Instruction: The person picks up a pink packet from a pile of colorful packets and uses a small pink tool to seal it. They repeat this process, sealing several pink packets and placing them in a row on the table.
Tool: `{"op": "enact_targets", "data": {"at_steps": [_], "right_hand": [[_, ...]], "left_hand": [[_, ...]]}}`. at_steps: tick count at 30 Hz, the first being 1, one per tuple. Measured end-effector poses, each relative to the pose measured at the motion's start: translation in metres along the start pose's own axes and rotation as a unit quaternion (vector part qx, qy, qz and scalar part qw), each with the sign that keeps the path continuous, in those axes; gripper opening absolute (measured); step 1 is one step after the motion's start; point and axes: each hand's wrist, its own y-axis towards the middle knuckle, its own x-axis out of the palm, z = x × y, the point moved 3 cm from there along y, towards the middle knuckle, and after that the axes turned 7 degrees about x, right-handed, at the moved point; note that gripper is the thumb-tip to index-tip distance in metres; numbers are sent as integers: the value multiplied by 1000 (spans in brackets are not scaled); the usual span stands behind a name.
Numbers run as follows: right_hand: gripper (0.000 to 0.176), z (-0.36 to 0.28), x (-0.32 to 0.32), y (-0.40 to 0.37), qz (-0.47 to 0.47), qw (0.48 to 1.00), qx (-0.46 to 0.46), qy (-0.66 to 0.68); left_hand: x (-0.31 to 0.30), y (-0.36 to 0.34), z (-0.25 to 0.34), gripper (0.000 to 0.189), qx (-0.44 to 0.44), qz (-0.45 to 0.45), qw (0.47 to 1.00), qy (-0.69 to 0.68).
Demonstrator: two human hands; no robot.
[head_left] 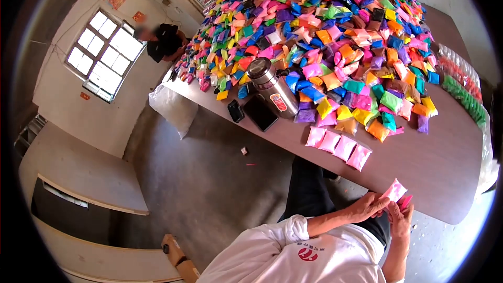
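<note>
At the table's near edge, my left hand (365, 207) is closed with its fingers on a small pink packet (395, 190) in clear wrapping. Close against it, my right hand (401, 221) has its fingers bent around a thin bright pink piece (406, 202), whose kind I cannot make out. The fingertips of both hands meet at the packet's lower end. Beyond them, several similar pink packets (344, 148) lie side by side in a short row on the table (419, 170).
A large heap of colourful packets (314, 36) covers the table's far part. A steel flask (272, 89), a phone (260, 112) and a small black case (236, 110) lie along the left edge. Bagged packets (463, 97) sit at right. Another person (165, 43) is beyond the heap.
</note>
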Motion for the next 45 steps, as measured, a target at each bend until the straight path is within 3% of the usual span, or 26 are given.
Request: {"op": "enact_targets", "data": {"at_steps": [5, 10, 14, 16, 20, 22, 34, 37, 38, 39, 42, 45], "right_hand": [[19, 10, 4, 2, 55, 998, -6, -6], [24, 1, 13, 1, -17, 999, 21, -39], [23, 9, 7, 1, 10, 999, -14, -29], [23, 9, 5, 3, -48, 998, 11, -30], [28, 10, 14, 0, -6, 999, 36, -28], [29, 6, 24, -1, -17, 1000, -17, -17], [28, 9, 18, -5, -57, 998, -22, -7], [23, 7, 23, -8, 17, 998, 38, 39], [20, 10, 18, -5, -21, 995, 61, 72], [20, 19, 14, -3, -35, 995, 63, 69], [21, -3, 16, -5, -62, 986, 66, -138], [22, -12, 16, -13, -95, 989, 44, -104]], "left_hand": [[-5, -5, -6, 45, -6, 0, 1000, 1], [-9, -9, -11, 45, 0, 26, 1000, -14], [-9, -11, -8, 44, 7, 28, 1000, -12], [-9, -11, -3, 44, 16, 18, 1000, -6], [-10, -11, -4, 44, 23, 14, 1000, 10], [-11, -11, -9, 44, 11, 18, 1000, 9], [-7, -11, -18, 45, -9, 5, 1000, 6], [-8, -14, -21, 43, -37, 31, 999, 7], [-9, -14, -22, 43, -48, 50, 997, 44], [-13, -15, -25, 44, -84, 41, 994, 55], [-15, -18, -21, 46, -148, 76, 976, 143], [-6, -17, -21, 43, -95, 53, 991, 74]]}}
